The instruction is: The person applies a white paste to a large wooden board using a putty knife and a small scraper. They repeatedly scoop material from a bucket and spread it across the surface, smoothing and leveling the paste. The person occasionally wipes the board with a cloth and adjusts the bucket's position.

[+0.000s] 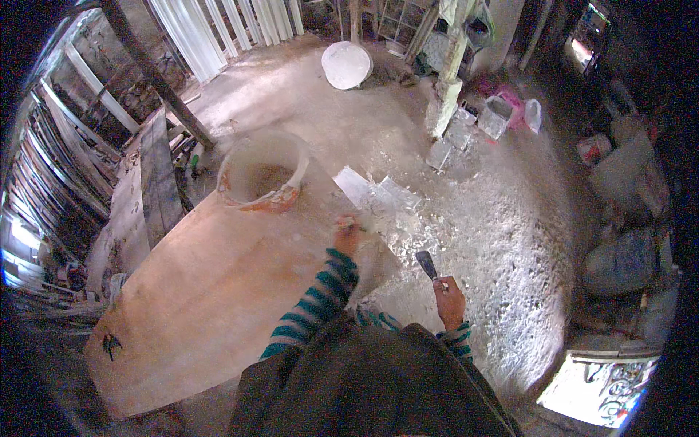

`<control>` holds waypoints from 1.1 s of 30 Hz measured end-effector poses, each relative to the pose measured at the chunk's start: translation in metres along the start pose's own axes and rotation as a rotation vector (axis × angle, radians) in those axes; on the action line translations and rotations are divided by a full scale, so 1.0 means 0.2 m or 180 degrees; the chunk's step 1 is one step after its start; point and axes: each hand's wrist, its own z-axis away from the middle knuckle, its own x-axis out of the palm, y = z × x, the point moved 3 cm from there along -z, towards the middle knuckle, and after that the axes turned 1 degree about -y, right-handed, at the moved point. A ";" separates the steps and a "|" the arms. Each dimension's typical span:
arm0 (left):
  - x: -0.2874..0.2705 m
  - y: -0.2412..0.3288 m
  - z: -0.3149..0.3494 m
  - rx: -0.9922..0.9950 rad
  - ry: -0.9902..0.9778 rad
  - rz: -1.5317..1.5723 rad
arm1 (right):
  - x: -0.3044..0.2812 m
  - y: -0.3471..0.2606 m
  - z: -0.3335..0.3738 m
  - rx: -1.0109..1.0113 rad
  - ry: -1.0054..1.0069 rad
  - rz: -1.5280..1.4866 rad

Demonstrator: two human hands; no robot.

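Note:
My right hand point(450, 300) is closed round the handle of a putty knife point(427, 264). Its dark, flared blade points away from me, above the white-crusted floor. Further to the left, my left hand point(347, 231) reaches out over the far right part of a large brown board point(211, 291). Its fingers are drawn together, and whatever they hold is too small to make out. Beyond that hand, two pale flat slabs point(353, 186) lie among white crumbs point(415, 229). A round, whitish bucket point(295, 156) with orange-brown smears stands at the board's far end.
Whitish blocks point(440, 154) and a pale container point(495, 116) lie by a post point(445, 95) at far right. A round white-topped object point(347, 65) stands at the back. Dark planks point(159, 182) lie left. Rough white crust point(517, 291) covers the floor at right.

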 end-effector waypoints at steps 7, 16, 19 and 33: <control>-0.99 0.35 0.60 -0.0390 -0.0355 -0.1994 | 0.14 0.32 -0.11 -0.0944 -0.0432 0.1022; -0.70 -0.47 0.47 -0.1135 -0.0891 -0.2049 | -0.19 0.21 0.05 0.0144 -0.0255 -0.0313; -0.13 -0.19 0.12 -0.2237 0.0618 0.0813 | -0.19 0.37 0.14 0.0202 0.0022 -0.0151; -0.29 0.47 0.19 -0.0862 0.0997 0.0490 | -0.23 0.42 -0.04 -0.0042 -0.0173 -0.0113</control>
